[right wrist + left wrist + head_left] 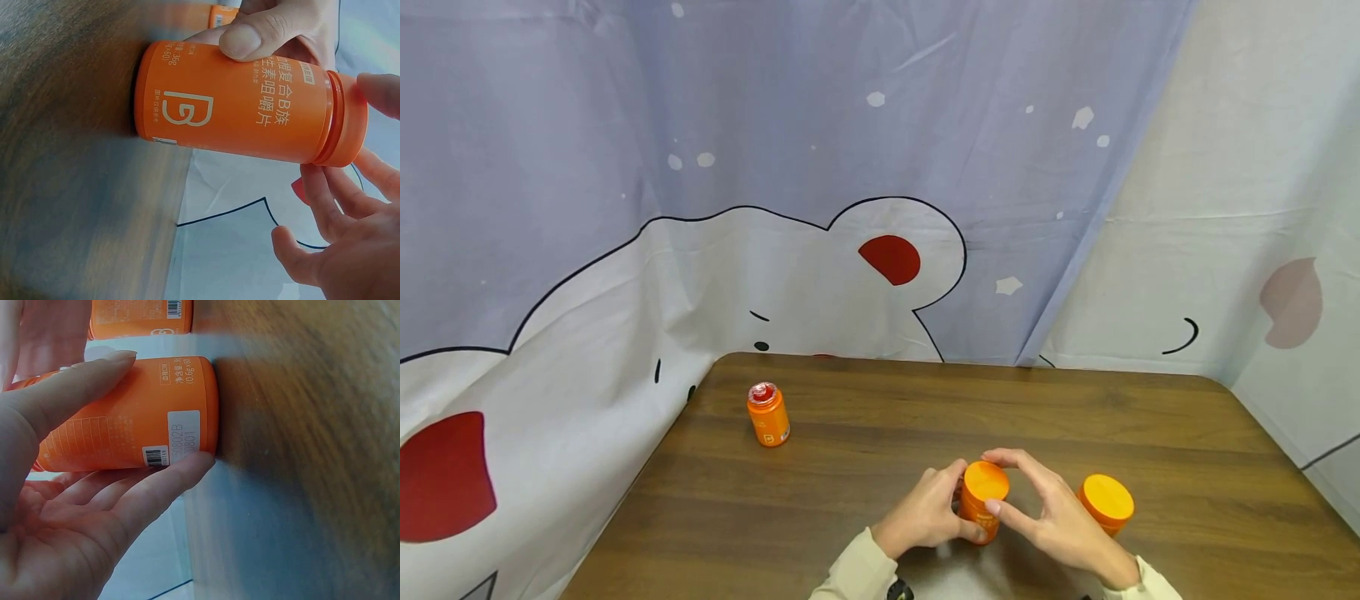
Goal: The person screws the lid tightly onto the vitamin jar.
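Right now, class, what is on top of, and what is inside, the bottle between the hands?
An orange lid sits on top of the bottle. What is inside cannot be seen: the lid and the bottle itself cover it.

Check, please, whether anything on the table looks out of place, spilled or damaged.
One thing differs: the far-left bottle has a red, shiny top, while the middle bottle and the right bottle have plain yellow-orange tops. I cannot tell whether its lid is missing. No spill or damage is visible.

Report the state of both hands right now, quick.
Left hand: holding the middle orange bottle around its body.
Right hand: holding that bottle's cap.
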Demonstrator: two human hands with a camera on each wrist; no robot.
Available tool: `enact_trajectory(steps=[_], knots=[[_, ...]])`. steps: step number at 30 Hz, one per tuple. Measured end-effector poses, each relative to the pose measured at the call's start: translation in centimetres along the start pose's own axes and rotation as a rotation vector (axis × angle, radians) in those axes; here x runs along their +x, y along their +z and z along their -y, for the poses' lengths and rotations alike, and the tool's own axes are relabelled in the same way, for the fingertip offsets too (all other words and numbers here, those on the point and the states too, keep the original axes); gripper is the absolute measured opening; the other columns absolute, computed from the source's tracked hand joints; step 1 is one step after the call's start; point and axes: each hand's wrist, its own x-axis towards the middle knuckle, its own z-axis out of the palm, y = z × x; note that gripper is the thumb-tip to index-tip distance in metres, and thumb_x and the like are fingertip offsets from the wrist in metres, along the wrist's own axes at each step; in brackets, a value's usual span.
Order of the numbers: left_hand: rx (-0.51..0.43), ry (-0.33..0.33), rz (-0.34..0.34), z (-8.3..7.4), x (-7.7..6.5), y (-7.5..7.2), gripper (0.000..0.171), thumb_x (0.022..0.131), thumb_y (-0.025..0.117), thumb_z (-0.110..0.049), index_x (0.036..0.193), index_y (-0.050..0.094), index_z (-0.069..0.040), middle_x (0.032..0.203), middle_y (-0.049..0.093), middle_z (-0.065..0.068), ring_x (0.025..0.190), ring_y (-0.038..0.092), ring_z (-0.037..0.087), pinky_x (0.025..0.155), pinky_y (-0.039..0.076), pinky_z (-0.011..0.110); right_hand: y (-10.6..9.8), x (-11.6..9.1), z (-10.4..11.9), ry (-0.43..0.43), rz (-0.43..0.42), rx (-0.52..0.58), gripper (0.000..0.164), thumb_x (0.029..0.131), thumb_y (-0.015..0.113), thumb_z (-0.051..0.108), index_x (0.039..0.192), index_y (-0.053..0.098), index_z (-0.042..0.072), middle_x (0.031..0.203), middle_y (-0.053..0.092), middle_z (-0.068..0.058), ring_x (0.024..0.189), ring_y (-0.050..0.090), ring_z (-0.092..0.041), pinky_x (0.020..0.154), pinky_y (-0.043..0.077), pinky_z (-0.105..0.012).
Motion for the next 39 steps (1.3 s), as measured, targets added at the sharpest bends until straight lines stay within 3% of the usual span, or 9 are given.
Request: enact_trajectory(steps=[10, 18, 27, 39], knots=[[0.013, 0.014, -0.006, -0.03, -0.06, 0.11, 0.050, 0.063, 0.084, -0.026, 0.100, 0.052, -0.017, 0.086, 0.061, -0.014, 0.073, 0.053, -0.004, 0.066, 0.045, 0.013, 0.16, -0.05, -0.12, 0.020, -0.027, -0.029, 0.054, 0.079, 0.072, 0.025, 0.126, 0.045, 0.026, 0.118, 0.053, 0.011, 0.108, 0.049, -0.006, 0.092, 0.038, -0.021], [0.009, 0.020, -0.012, -0.01, -0.06, 0.14, 0.051, 0.063, 0.084, -0.024, 0.101, 0.052, -0.016, 0.088, 0.063, -0.011, 0.074, 0.054, -0.004, 0.065, 0.045, 0.014, 0.08, -0.10, 0.36, 0.034, -0.026, -0.058, 0.061, 0.083, 0.067, 0.022, 0.136, 0.037, 0.027, 0.128, 0.048, 0.012, 0.113, 0.047, -0.011, 0.092, 0.040, -0.037], [0.014, 0.021, -0.012, -0.07, -0.04, 0.04, 0.051, 0.063, 0.084, -0.023, 0.100, 0.051, -0.017, 0.090, 0.064, -0.011, 0.078, 0.055, -0.004, 0.069, 0.045, 0.014, -0.08, -0.01, 0.19, -0.066, 0.016, 0.013, 0.061, 0.087, 0.061, 0.009, 0.140, 0.033, 0.018, 0.131, 0.050, 0.004, 0.118, 0.047, -0.015, 0.098, 0.035, -0.028], [0.006, -0.001, -0.007, -0.15, -0.06, 0.00, 0.049, 0.063, 0.084, -0.023, 0.099, 0.051, -0.016, 0.087, 0.062, -0.011, 0.074, 0.054, -0.004, 0.066, 0.045, 0.015, 0.00, 0.02, -0.12, -0.048, 0.005, 0.011, 0.058, 0.085, 0.065, 0.013, 0.136, 0.038, 0.019, 0.125, 0.053, 0.005, 0.113, 0.049, -0.013, 0.097, 0.035, -0.025]])
